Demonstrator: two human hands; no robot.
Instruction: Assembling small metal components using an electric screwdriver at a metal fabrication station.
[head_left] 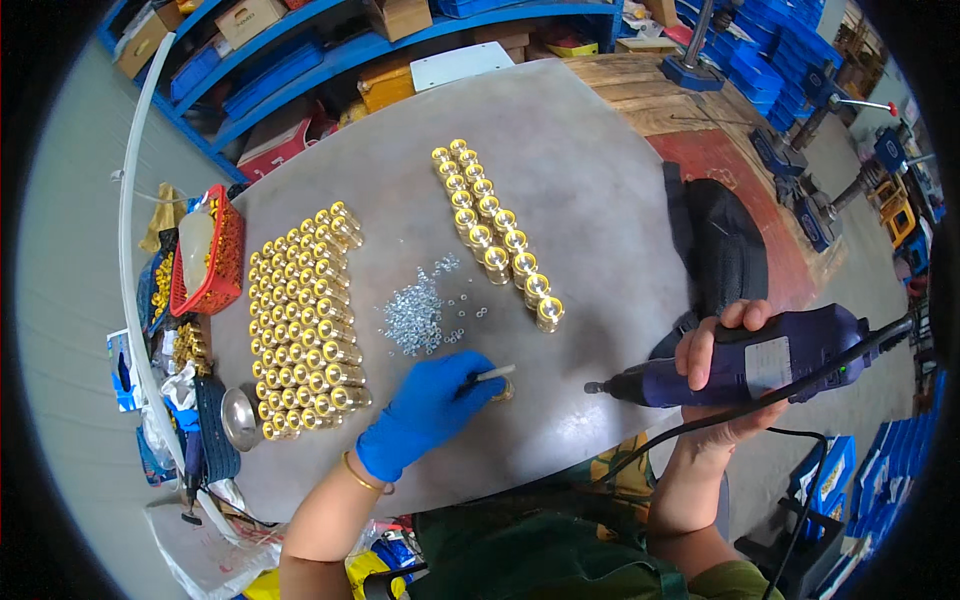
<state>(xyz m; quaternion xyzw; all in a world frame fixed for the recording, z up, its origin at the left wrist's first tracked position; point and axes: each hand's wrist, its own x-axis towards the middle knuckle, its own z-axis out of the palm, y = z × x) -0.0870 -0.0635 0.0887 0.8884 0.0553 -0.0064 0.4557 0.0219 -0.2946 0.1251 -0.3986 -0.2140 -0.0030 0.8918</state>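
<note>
My left hand, in a blue glove, is closed with a thin grey metal rod pinched between thumb and fingers. Just under the rod, a brass-coloured cylindrical fitting stands on the table, partly hidden by the glove. My bare right hand is wrapped round a dark purple corded electric screwdriver. Its tip points left, some way from the fitting. Beyond my left hand lies a loose pile of small silvery nuts. Brass fittings stand in a block at left, and more fittings form a double row farther back.
The grey table carries all this. At its left edge are a red basket and a metal bowl. A black bag lies at the right edge. The screwdriver's cable hangs near my right forearm. Blue shelves stand behind.
</note>
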